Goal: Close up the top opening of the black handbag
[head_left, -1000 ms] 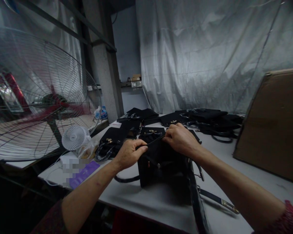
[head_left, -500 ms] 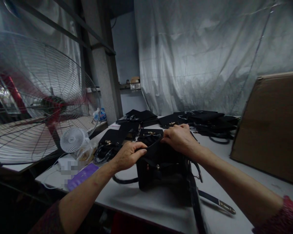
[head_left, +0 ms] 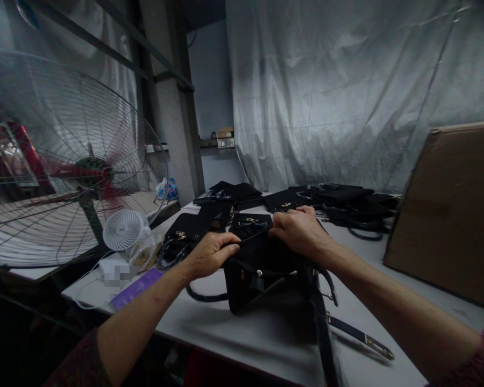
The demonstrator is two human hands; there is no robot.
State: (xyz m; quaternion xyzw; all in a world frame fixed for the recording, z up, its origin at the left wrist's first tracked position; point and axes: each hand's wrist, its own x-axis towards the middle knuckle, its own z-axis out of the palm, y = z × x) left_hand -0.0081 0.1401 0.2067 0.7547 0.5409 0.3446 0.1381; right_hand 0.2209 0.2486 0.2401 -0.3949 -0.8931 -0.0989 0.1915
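Observation:
A black handbag (head_left: 242, 290) stands on the white table in front of me. My left hand (head_left: 212, 252) pinches the left part of its upper edge between thumb and fingers. On the right part of the same edge, my right hand (head_left: 296, 228) is closed, its fingers curled over the material. One dark handle loops out at the bag's left, and a wrapped black strap (head_left: 320, 333) hangs down its right side. To the right of the bag lies a black strap end with a metal tip (head_left: 379, 346). The bag's interior is too dark to make out.
Several black bags (head_left: 342, 204) lie across the back of the table (head_left: 210, 333). At left are a small white fan (head_left: 125, 230), a purple packet (head_left: 136, 287) and a large caged fan (head_left: 92, 172). A cardboard box (head_left: 447, 215) stands at right.
Both hands keep their hold on the bag's edge. The bag's front has shifted slightly, showing a lighter patch near its snap. The whole view has moved a little.

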